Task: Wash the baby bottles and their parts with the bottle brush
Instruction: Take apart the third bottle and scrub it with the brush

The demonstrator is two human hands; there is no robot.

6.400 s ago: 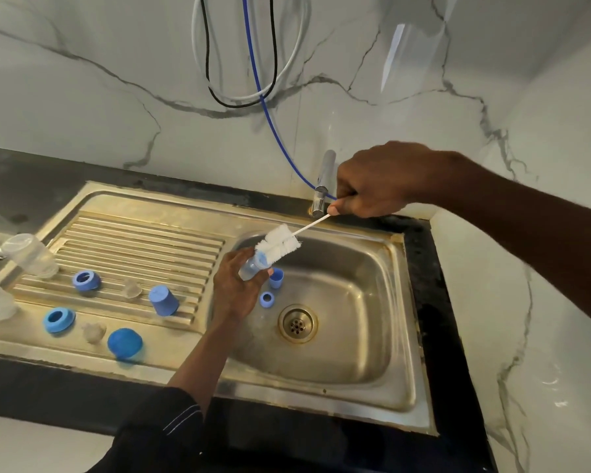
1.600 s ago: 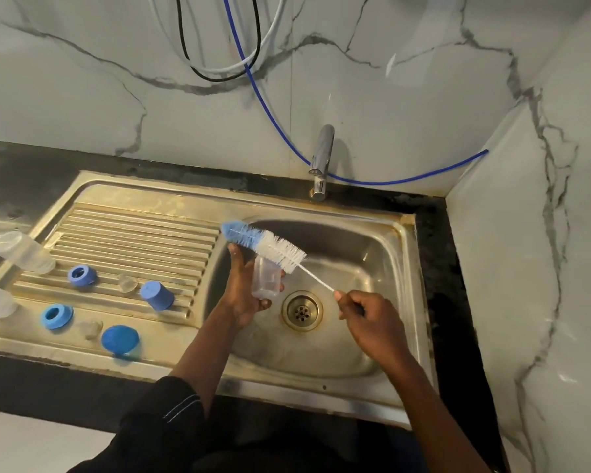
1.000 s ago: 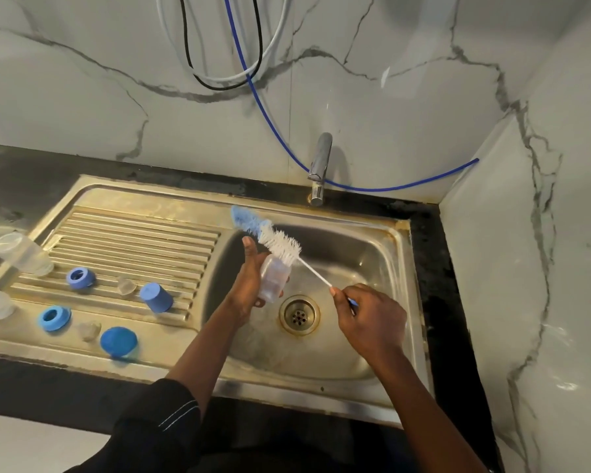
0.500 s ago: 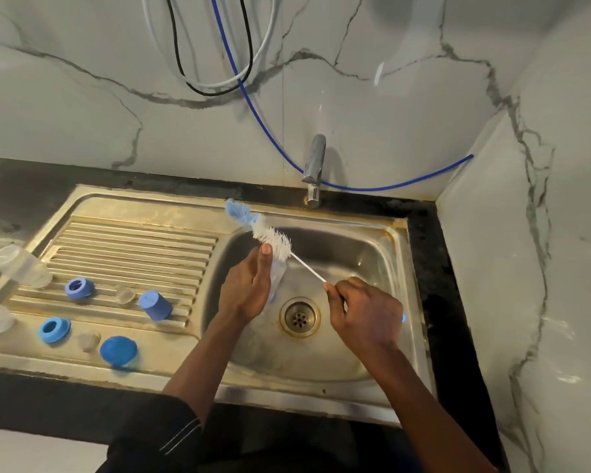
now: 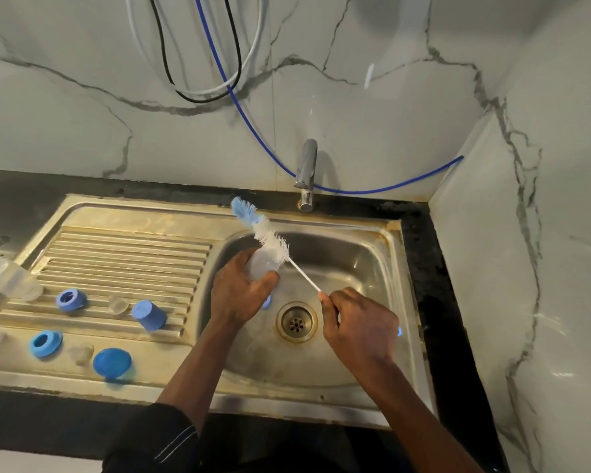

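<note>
Desk (image 5: pixel 420 254): black stone, carrying the steel sink (image 5: pixel 394 302). The basin is on the right, the ribbed drainboard (image 5: pixel 127 254) on the left, and the tap (image 5: pixel 307 172) at the back rim.

My left hand (image 5: pixel 239 295): over the basin, fingers wrapped round the clear bottle (image 5: pixel 263 262).

My right hand (image 5: pixel 359 326): beside the drain (image 5: pixel 297 321), pinching the thin stem of the bottle brush (image 5: pixel 273 244).

Bottle brush: its long axis runs from my right hand up and to the left. The white bristles lie against the bottle's upper end and the blue tip overshoots it. I judge the head must draw back and line up with the mouth before it can enter.

Drainboard lot: blue cap (image 5: pixel 149 315), blue dome (image 5: pixel 112 361), two blue rings (image 5: pixel 70 299) and clear teats (image 5: pixel 118 304). All are well apart from my hands, and nothing obstructs.

Small blue part (image 5: pixel 266 302): in the basin, just beside my left hand.
</note>
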